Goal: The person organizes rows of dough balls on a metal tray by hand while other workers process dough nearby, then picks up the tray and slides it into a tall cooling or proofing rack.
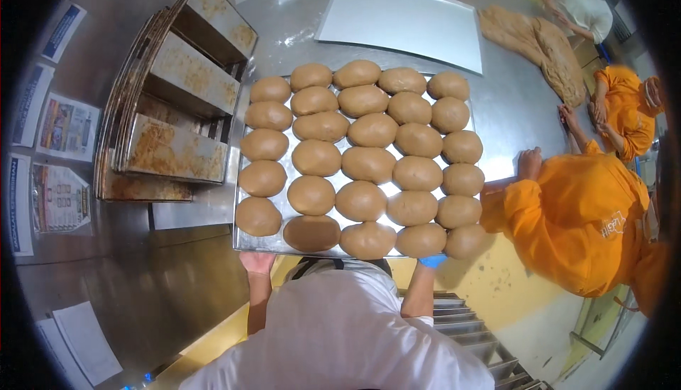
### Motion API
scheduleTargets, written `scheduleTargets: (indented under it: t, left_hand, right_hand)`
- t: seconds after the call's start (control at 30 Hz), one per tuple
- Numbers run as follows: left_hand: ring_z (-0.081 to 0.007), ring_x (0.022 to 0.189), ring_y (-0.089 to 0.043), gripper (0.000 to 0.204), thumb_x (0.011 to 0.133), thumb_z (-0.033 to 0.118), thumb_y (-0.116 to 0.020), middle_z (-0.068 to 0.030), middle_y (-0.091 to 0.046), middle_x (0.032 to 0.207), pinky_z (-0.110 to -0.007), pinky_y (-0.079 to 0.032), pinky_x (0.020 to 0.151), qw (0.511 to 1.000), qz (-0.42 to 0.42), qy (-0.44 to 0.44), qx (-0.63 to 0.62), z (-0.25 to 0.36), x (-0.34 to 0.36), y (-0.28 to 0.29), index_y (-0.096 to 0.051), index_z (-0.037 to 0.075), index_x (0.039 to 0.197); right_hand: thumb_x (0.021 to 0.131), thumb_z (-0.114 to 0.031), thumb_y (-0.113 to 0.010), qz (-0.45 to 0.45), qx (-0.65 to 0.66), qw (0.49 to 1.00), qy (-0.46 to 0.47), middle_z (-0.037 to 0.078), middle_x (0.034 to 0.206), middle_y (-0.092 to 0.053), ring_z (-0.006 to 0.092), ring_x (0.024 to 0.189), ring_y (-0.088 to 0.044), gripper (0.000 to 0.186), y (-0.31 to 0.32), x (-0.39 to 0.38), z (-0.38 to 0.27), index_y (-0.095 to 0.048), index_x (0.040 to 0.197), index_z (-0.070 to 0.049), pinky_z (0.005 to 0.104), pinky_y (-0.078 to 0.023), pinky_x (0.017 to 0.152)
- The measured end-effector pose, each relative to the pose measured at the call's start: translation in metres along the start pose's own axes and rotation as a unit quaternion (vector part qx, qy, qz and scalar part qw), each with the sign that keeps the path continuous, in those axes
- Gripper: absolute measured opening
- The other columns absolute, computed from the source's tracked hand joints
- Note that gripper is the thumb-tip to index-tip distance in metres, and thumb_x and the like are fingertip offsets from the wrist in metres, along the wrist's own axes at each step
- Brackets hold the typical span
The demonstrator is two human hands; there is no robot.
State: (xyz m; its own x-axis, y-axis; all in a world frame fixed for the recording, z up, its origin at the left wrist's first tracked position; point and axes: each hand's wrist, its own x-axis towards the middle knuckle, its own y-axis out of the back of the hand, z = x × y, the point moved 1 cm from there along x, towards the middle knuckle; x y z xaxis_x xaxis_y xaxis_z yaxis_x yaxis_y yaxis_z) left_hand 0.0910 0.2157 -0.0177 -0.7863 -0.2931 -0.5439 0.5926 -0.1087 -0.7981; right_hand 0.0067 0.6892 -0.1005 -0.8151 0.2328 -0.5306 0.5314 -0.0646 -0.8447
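A metal baking tray (275, 244) is in front of me, loaded with several rows of smooth brown dough balls (369, 165). At its near edge, toward the left corner, my bare left hand (257, 261) grips the rim, its fingers hidden beneath the tray. On the right, my right hand (432, 260), in a blue glove, holds the same edge, mostly covered by the tray and dough. The far part of the tray lies over the steel table (284, 53).
Stacked, stained loaf tins (181, 145) stand close on the left. Beyond the tray lie a bare metal sheet tray (401, 24) and a long mass of dough (539, 46). People in orange (582, 220) work at the right; a slatted metal rack (468, 326) stands behind me.
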Motion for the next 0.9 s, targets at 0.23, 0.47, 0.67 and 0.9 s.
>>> scheduleTargets:
  t: [0.23,0.47,0.67,0.9]
  left_hand:
    - [-0.0334,0.133,-0.048,0.06,0.103,0.048,-0.032,-0.0155,-0.049,0.146,-0.055,-0.038,0.112,0.813,-0.175,-0.199,0.519,0.002,0.03,0.052,-0.046,0.008,0.144]
    - [-0.0317,0.129,-0.051,0.084,0.098,0.069,-0.026,-0.0161,-0.049,0.142,-0.05,-0.044,0.107,0.948,0.022,-0.194,0.25,0.0,0.053,0.112,-0.04,0.001,0.144]
    - [-0.0331,0.116,-0.058,0.081,0.097,0.065,-0.034,-0.0194,-0.053,0.132,-0.048,-0.052,0.096,0.909,0.114,-0.127,0.379,0.032,0.052,0.105,-0.039,-0.002,0.143]
    - [-0.0402,0.099,-0.069,0.061,0.103,0.04,-0.034,-0.0258,-0.063,0.116,-0.051,-0.057,0.084,0.826,0.054,-0.003,0.561,0.018,0.075,0.1,-0.04,-0.012,0.134]
  right_hand:
    - [0.097,-0.057,-0.037,0.026,0.016,0.999,-0.007,0.014,0.153,-0.04,0.0341,0.14,-0.038,0.066,0.008,-0.023,0.0,-0.042,0.146,-0.012,0.0596,-0.026,0.116]
    - [0.097,-0.057,-0.038,-0.005,-0.014,1.0,0.001,0.014,0.151,-0.042,0.0342,0.139,-0.039,0.065,0.011,-0.058,0.011,-0.044,0.144,-0.012,0.0598,-0.026,0.116]
    - [0.096,-0.046,-0.05,-0.235,-0.527,0.803,0.148,0.015,0.137,-0.055,0.0302,0.126,-0.052,0.056,0.028,-0.071,0.015,-0.051,0.135,-0.006,0.0542,-0.041,0.106]
    - [0.091,-0.034,-0.06,0.118,-0.677,0.725,0.045,0.013,0.09,-0.072,0.0278,0.075,-0.069,0.031,0.147,-0.114,0.097,-0.073,0.1,-0.007,0.0445,-0.056,0.068]
